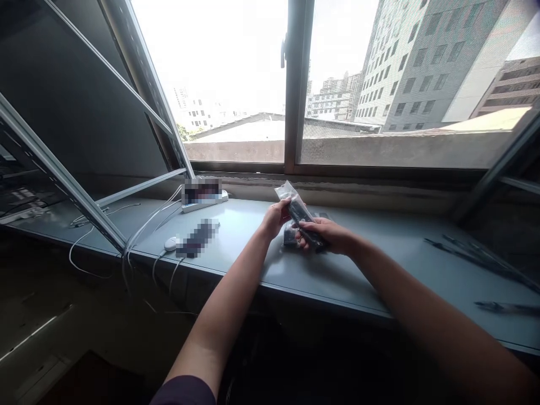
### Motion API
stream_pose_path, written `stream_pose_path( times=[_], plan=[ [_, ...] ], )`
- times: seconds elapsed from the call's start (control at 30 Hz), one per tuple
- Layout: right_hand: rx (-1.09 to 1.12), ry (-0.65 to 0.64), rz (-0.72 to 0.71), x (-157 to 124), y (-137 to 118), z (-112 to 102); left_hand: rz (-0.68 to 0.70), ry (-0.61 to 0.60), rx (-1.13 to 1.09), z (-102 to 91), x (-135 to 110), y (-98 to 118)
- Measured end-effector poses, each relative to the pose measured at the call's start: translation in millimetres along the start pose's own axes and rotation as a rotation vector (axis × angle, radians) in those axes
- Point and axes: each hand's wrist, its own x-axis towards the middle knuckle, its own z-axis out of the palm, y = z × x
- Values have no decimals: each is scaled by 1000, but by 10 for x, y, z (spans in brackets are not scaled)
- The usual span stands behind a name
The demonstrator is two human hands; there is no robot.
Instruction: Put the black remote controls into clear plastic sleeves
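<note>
Both of my hands hold a dark, flat, elongated item in a clear plastic bag, tilted above the table. My left hand grips its upper left side, near the loose, empty end of the bag. My right hand is closed around the lower right part, thumb on top. What the bag contains I cannot make out. Just beneath and behind it on the table lies another dark packet, partly hidden by my hands.
A white power strip with cables stands by the window. Left of my hands lie a blurred-out object and a white round charger. Dark cable-like items lie at right. Metal frame bars slant at left. The table's front edge is near.
</note>
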Motion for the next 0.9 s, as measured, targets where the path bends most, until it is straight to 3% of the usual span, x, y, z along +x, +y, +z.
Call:
stream_pose_path(
  times=[0.2, 0.43, 0.77, 0.9],
  plan=[
    [11, 8, 12, -9, -13, 3, 71, 65, -2, -7, 3, 11],
    [15, 40, -26, -5, -8, 13, -22, 35, 34, 0, 10, -27],
    [-48, 39, 31, -24, -53, 24, 27, 81, 26, -25, 24, -44],
    [-65, 43, 2, -41, -60, 21, 1, 28, 62, -16, -11, -41]
  ],
)
